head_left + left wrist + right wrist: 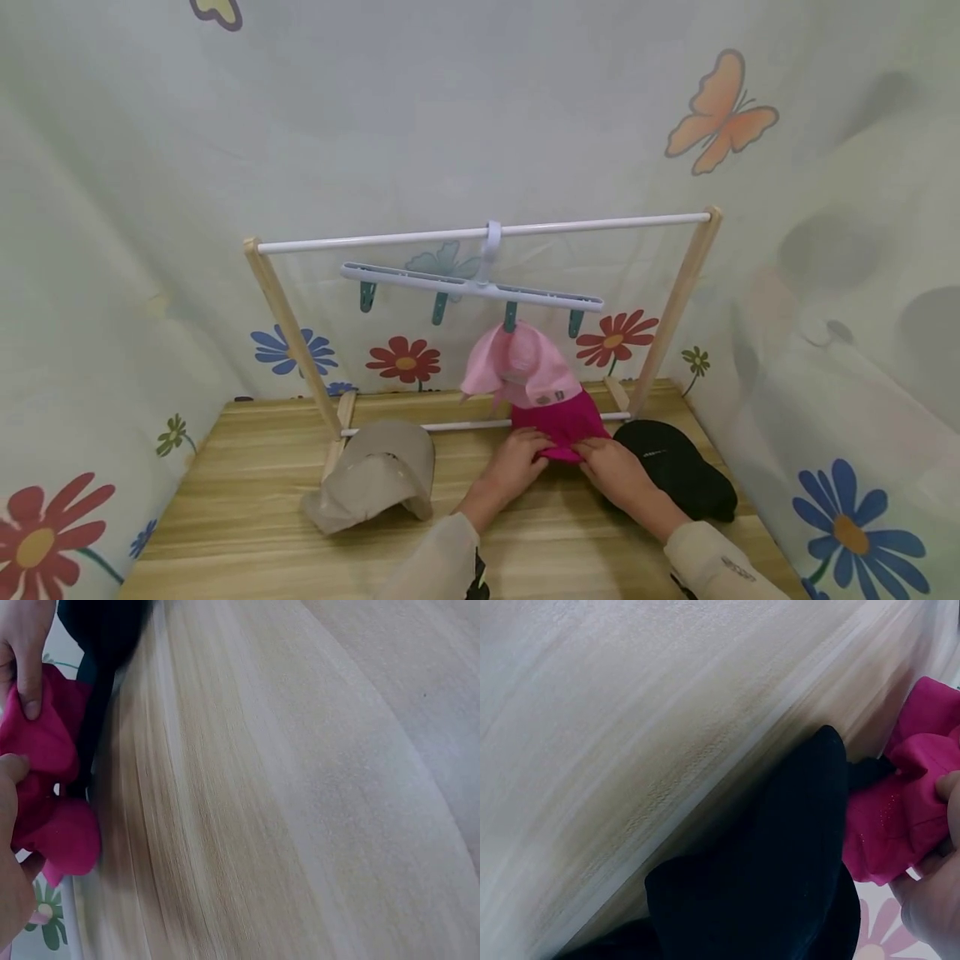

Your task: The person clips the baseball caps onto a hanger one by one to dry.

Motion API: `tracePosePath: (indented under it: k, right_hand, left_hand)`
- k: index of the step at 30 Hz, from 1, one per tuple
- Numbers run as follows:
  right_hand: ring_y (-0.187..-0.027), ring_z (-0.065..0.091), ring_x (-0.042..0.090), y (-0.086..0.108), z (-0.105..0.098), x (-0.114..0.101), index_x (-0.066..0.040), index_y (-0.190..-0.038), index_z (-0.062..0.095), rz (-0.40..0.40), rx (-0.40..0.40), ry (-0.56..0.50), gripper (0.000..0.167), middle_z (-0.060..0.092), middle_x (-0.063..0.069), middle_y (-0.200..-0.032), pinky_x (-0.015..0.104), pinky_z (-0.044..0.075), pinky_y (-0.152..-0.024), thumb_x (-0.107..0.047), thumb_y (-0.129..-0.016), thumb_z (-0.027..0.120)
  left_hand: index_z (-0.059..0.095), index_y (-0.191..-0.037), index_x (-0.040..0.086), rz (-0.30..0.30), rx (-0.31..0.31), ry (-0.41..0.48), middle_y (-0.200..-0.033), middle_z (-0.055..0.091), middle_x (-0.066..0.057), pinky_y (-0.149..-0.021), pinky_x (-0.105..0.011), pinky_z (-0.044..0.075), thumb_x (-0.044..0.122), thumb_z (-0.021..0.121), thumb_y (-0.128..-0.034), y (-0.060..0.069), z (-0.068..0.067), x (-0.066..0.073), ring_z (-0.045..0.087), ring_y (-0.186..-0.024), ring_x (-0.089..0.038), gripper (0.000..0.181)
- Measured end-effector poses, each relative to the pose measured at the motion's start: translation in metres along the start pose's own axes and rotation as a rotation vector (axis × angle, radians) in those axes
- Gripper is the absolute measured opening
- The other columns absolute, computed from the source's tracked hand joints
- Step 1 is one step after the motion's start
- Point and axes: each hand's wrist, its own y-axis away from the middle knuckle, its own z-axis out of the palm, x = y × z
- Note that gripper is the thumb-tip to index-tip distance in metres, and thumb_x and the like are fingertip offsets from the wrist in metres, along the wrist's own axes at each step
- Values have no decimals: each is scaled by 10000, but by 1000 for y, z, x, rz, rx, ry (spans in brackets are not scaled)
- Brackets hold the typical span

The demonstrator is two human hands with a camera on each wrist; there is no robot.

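A light pink cap (528,358) with a magenta part (558,421) hangs beneath a green clip (510,317) on a pale blue hanger (472,286). The clip's tip meets the top of the cap. My left hand (517,462) pinches the left side of the magenta cloth, thumb on its surface in the left wrist view. On the other side, my right hand (611,468) pinches the same cloth (907,810). A black cap (675,471) lies close beside the right hand. To the left of the left hand sits a beige cap (378,475).
The hanger hooks over the white top rod (600,225) of a wooden-legged rack and slopes down to the right. Other green clips (367,296) hang from it. A lower white rod (465,426) crosses near the wood-grain tabletop (247,483). Flowered cloth walls (480,108) surround the table.
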Motion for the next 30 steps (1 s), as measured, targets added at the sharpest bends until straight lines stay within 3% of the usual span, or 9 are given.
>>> tracePosePath:
  k: [13, 21, 30]
  right_hand:
    - [-986, 701, 275, 0, -4, -6, -32, -1091, 730, 63, -29, -67, 219, 736, 119, -1059, 424, 592, -831, -47, -877, 775]
    - [-893, 711, 258, -2, -10, -8, -48, -1075, 715, 53, 1, -70, 216, 736, 111, -980, 425, 601, -749, -45, -870, 784]
    - [-883, 695, 244, -5, -14, -8, -69, -1066, 697, 68, -9, -90, 200, 715, 83, -943, 424, 588, -739, -36, -882, 768]
  left_hand:
    - [761, -1154, 129, -37, 28, 46, -1174, 733, 1, -1101, -288, 438, 134, 721, -928, 4, -1, 2, 611, -1242, -207, 230]
    - [760, -1140, 123, -5, 96, 53, -1151, 733, 0, -1052, -277, 477, 119, 729, -922, 6, -6, 2, 639, -1171, -180, 220]
    - [753, -1161, 122, 1, 85, 48, -1159, 731, 8, -1014, -243, 493, 130, 709, -948, 8, -16, 6, 645, -1142, -143, 218]
